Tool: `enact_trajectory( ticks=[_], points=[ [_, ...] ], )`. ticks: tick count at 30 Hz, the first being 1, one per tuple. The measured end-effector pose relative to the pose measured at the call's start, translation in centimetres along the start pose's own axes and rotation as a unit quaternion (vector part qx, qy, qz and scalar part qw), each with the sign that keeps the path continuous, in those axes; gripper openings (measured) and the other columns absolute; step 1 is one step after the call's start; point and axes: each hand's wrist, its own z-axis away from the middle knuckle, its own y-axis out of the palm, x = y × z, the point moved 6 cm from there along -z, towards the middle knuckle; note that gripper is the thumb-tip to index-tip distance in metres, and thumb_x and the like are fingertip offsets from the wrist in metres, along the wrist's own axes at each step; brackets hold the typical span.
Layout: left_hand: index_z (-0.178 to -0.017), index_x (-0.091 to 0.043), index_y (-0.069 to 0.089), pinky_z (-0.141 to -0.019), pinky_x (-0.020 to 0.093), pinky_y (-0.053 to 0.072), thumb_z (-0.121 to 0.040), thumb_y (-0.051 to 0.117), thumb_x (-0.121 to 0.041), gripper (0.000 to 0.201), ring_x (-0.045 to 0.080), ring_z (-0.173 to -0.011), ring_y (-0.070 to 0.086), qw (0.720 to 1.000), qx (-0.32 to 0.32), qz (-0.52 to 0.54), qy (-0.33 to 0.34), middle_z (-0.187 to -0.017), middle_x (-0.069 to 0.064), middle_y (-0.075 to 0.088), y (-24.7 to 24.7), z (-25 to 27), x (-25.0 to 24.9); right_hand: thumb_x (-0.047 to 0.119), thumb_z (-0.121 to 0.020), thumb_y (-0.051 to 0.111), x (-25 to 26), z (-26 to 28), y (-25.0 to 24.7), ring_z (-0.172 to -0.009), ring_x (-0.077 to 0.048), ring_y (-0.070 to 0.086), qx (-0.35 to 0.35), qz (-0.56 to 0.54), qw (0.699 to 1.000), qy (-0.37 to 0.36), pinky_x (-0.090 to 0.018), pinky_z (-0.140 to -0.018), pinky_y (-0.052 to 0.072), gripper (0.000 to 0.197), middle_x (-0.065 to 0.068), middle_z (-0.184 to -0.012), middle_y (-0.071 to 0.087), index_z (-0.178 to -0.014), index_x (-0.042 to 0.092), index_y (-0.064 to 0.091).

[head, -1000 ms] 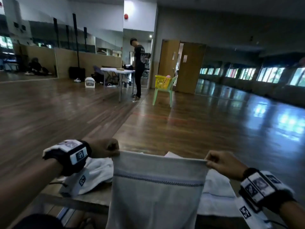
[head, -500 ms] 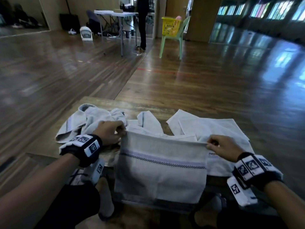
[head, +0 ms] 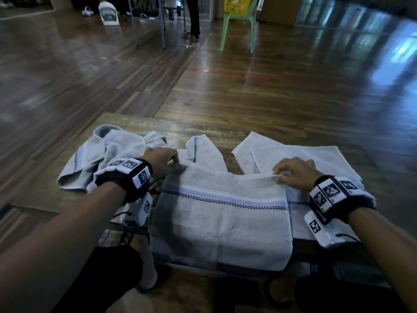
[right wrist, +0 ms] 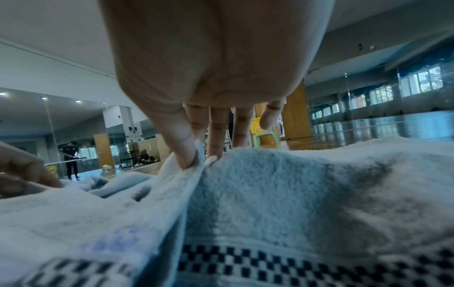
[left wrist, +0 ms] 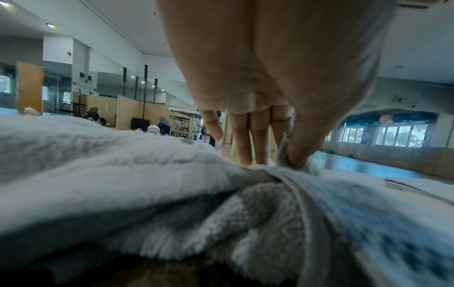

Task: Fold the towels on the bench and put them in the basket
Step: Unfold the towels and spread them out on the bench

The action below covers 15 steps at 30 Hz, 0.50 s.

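Observation:
A pale grey towel (head: 222,213) with a checked stripe lies over the near edge of the wooden bench (head: 126,123), its lower part hanging off. My left hand (head: 161,162) pinches its far left corner; the left wrist view shows the thumb (left wrist: 298,155) pressing cloth against the fingers. My right hand (head: 293,171) pinches the far right corner (right wrist: 199,155). A crumpled towel (head: 101,154) lies at the bench's left. Flat towels (head: 304,157) lie at the right, under the held one. The yellow basket (head: 237,3) stands on a green chair far across the room.
The green chair (head: 239,28) stands on the shiny wooden floor beyond the bench. A person's legs (head: 194,16) stand by a folding table at the far end. A white fan (head: 108,15) sits on the floor at the far left. My knees (head: 112,267) are below the bench's near edge.
Both hands have lowered the towel from hanging in the air onto the bench, over the other towels. My head has tilted down, so the far room has slid up out of view.

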Motion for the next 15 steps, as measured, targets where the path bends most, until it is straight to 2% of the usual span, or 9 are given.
enact_trajectory(
  ticks=[3, 5, 8, 11, 15],
  points=[
    [-0.097, -0.024, 0.059, -0.098, 0.04, 0.036, -0.089, 0.055, -0.033, 0.013, 0.02, -0.107, 0.052, 1.0, 0.011, 0.015, -0.009, -0.11, -0.003, 0.06, 0.3, 0.0, 0.4, 0.031, -0.08, 0.065, 0.4, -0.1, 0.3, -0.105, -0.016, 0.057, 0.012, -0.003, 1.0, -0.011, -0.049, -0.099, 0.034, 0.016, 0.011, -0.1, 0.063, -0.069, 0.041, 0.058],
    [-0.1, -0.022, 0.059, -0.101, 0.042, 0.036, -0.089, 0.056, -0.032, 0.015, 0.02, -0.109, 0.051, 0.999, 0.021, 0.031, -0.012, -0.115, -0.002, 0.06, 0.5, 0.1, 0.5, 0.032, -0.083, 0.063, 0.6, 0.1, 0.1, -0.105, -0.014, 0.055, 0.004, 0.02, 1.0, -0.003, -0.043, -0.098, 0.031, 0.007, 0.012, -0.098, 0.061, -0.078, 0.036, 0.065],
    [-0.103, -0.017, 0.059, -0.101, 0.042, 0.036, -0.089, 0.057, -0.031, 0.02, 0.022, -0.114, 0.05, 0.998, 0.03, 0.055, -0.009, -0.122, 0.0, 0.058, 0.7, 0.2, 0.1, 0.03, -0.084, 0.062, 0.4, 0.0, 0.2, -0.11, -0.015, 0.052, 0.002, 0.037, 0.999, 0.013, -0.04, -0.098, 0.029, 0.011, 0.007, -0.105, 0.062, -0.089, 0.026, 0.071],
    [-0.103, -0.018, 0.06, -0.098, 0.037, 0.037, -0.089, 0.058, -0.034, 0.022, 0.022, -0.11, 0.053, 0.999, 0.023, 0.036, -0.011, -0.116, 0.001, 0.061, 0.5, 0.2, -0.1, 0.029, -0.084, 0.062, 0.4, -0.3, 0.2, -0.11, -0.017, 0.054, 0.01, 0.035, 0.999, 0.014, -0.043, -0.1, 0.032, 0.012, 0.009, -0.098, 0.061, -0.089, 0.025, 0.072],
    [-0.101, -0.02, 0.063, -0.096, 0.036, 0.034, -0.087, 0.06, -0.031, 0.018, 0.02, -0.108, 0.053, 1.0, -0.006, 0.006, 0.005, -0.112, -0.001, 0.063, -1.1, 0.2, -0.3, 0.035, -0.086, 0.062, 0.9, 0.0, -0.9, -0.1, -0.011, 0.056, -0.007, 0.062, 0.998, 0.01, -0.037, -0.089, 0.025, 0.011, 0.012, -0.09, 0.062, -0.089, 0.03, 0.071]
  ],
)
